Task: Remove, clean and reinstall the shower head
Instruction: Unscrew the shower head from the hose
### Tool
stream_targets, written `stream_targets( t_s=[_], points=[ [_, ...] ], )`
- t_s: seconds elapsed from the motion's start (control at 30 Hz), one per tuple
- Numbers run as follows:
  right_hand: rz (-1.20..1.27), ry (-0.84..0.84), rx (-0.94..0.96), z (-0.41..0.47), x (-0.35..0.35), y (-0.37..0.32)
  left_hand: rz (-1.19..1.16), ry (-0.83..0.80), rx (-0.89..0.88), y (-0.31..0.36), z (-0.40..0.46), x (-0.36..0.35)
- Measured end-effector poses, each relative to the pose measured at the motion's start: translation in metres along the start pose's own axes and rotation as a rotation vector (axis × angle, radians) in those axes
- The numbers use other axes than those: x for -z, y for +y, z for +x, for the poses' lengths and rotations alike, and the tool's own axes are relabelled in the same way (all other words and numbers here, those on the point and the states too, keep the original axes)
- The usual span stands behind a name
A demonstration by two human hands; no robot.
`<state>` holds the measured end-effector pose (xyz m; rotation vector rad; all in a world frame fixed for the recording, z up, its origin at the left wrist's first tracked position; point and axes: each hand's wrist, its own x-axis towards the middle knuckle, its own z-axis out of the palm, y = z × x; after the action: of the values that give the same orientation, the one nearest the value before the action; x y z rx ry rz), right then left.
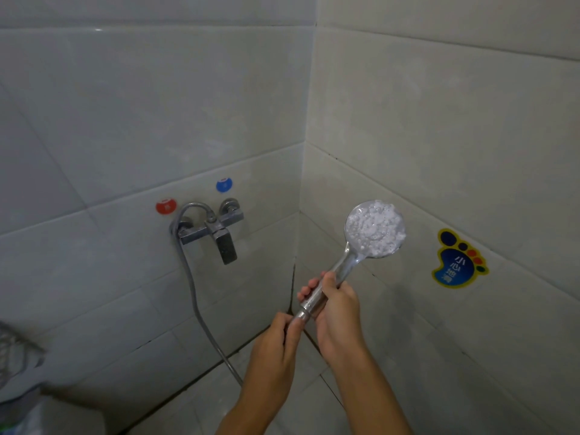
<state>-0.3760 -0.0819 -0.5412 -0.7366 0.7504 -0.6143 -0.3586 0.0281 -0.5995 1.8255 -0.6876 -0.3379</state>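
Note:
A chrome shower head [375,229] tilts up to the right, its round face covered in white foam. My right hand [337,312] grips its handle around the middle. At the handle's lower end my left hand [277,337] pinches the metal hose fitting [300,315]. A grey metal hose [194,296] loops out of the wall mixer tap [216,230], hangs down the wall and passes behind my left forearm. Where hose and handle meet is hidden by my fingers.
Red [166,206] and blue [224,185] round stickers sit above the tap. A foot-shaped warning sticker [458,260] is on the right wall. A wire rack [12,350] and a white item [28,412] stand at the lower left. Tiled walls meet in a corner [298,246].

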Motion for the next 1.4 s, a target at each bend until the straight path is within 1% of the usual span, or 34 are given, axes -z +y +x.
stream_targets(
  t_s=[0.07, 0.2, 0.37, 0.6, 0.87, 0.97, 1.13, 1.23, 1.4],
  points=[
    [0.003, 0.002, -0.003, -0.0001, 0.0011, 0.0000, 0.004, -0.002, -0.025, 0.0002, -0.0007, -0.0001],
    [0.013, -0.002, -0.009, -0.0009, 0.0017, -0.0008, -0.010, -0.006, -0.018, -0.0013, -0.0010, 0.0014],
    [0.008, -0.002, -0.009, 0.0010, 0.0002, 0.0004, 0.047, 0.014, -0.056, -0.0037, -0.0012, -0.0007],
    [0.008, 0.013, -0.010, 0.0038, 0.0003, 0.0031, -0.035, 0.001, -0.012, -0.0032, 0.0003, 0.0011],
    [0.011, 0.009, -0.012, 0.0050, 0.0038, 0.0010, -0.004, -0.006, -0.013, -0.0005, -0.0006, -0.0036],
    [0.011, 0.021, -0.017, 0.0064, 0.0057, 0.0019, -0.039, -0.028, -0.004, -0.0014, -0.0001, -0.0041],
    [0.007, 0.024, -0.016, 0.0064, 0.0087, 0.0028, -0.031, -0.004, 0.030, -0.0073, -0.0024, -0.0049],
    [0.016, 0.019, -0.017, 0.0062, 0.0085, 0.0021, -0.010, -0.014, -0.009, -0.0058, -0.0033, -0.0064],
    [-0.002, 0.029, -0.021, 0.0058, 0.0073, 0.0052, -0.015, -0.003, -0.014, -0.0057, -0.0046, -0.0052]
  ],
)
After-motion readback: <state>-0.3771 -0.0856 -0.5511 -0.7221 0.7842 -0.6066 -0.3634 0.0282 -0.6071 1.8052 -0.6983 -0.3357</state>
